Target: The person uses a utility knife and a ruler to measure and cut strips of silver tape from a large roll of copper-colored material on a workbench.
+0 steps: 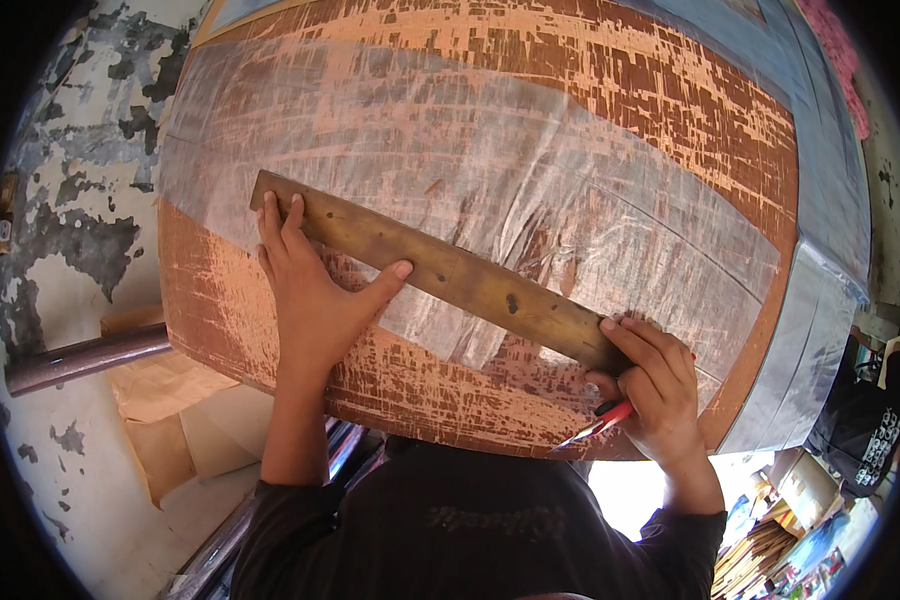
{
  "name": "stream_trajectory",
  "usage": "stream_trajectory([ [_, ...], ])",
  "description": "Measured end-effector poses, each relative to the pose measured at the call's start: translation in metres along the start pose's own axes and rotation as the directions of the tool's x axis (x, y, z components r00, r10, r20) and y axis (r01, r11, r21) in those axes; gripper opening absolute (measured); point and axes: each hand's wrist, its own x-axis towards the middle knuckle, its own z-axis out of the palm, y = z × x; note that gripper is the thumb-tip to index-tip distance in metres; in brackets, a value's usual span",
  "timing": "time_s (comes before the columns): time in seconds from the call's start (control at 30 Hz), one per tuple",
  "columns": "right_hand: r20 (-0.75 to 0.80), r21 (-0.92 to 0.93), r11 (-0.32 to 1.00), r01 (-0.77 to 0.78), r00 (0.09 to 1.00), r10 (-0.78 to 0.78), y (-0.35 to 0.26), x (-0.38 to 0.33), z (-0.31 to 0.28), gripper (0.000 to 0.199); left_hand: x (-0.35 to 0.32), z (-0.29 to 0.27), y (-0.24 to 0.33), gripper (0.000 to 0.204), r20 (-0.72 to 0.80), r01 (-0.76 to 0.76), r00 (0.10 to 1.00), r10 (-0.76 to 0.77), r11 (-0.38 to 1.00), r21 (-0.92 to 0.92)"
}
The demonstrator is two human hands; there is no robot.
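My left hand point(305, 290) lies flat and spread on the near end of a long wooden ruler point(440, 272), fingers stretched across its top edge and the thumb reaching out along its lower edge — pressing down on it rather than gripping. The ruler runs on a slant from under that hand down to my right hand point(655, 385), so it bridges the two. My right hand is curled, fingertips pinning the far end of the ruler, and closed around a small cutter with a red handle point(610, 415); its thin blade point(573, 438) pokes out below the hand toward my body, just off the ruler's end. Under both hands is a worn wooden surface point(610, 80), its brown finish scraped through to pale wood in streaks. A sheet of clear plastic film point(390, 150) lies on that surface, reaching from beyond my left hand across to past my right, and the ruler rests on top of it. Out to the left of my left hand a dark pipe point(80, 358) juts from a peeling wall point(60, 170), with brown paper point(170, 400) heaped below it. Beyond my right hand a grey sheet point(820, 330) hangs over the surface's edge.
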Motion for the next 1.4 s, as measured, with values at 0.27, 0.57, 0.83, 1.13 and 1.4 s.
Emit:
stream_trajectory([
  [0.27,0.037,-0.008,0.999,-0.05,0.998,0.05,-0.004,0.004,-0.001,0.036,-0.011,-0.009,0.02,0.12,0.058,0.089,0.995,-0.082,0.988,-0.123],
  [0.57,0.021,-0.017,0.998,-0.058,0.998,0.058,-0.007,0.002,-0.001,0.038,-0.016,-0.005,0.032,0.151,0.095,-0.029,0.995,0.018,0.993,0.116],
  [0.83,0.104,0.152,0.97,-0.191,0.979,0.176,-0.008,0.006,-0.028,0.027,-0.017,-0.004,0.028,0.158,0.155,0.013,0.988,-0.02,0.999,0.042],
  [1.13,0.341,0.233,0.903,-0.361,0.9,0.272,-0.054,0.132,-0.032,0.037,-0.016,-0.002,0.031,0.162,0.164,0.084,0.982,-0.093,0.995,0.058],
  [1.4,0.472,0.027,0.999,0.023,0.881,-0.033,-0.074,0.252,0.073,0.027,-0.013,-0.009,0.034,0.162,0.161,0.075,0.983,-0.083,0.996,0.052],
])
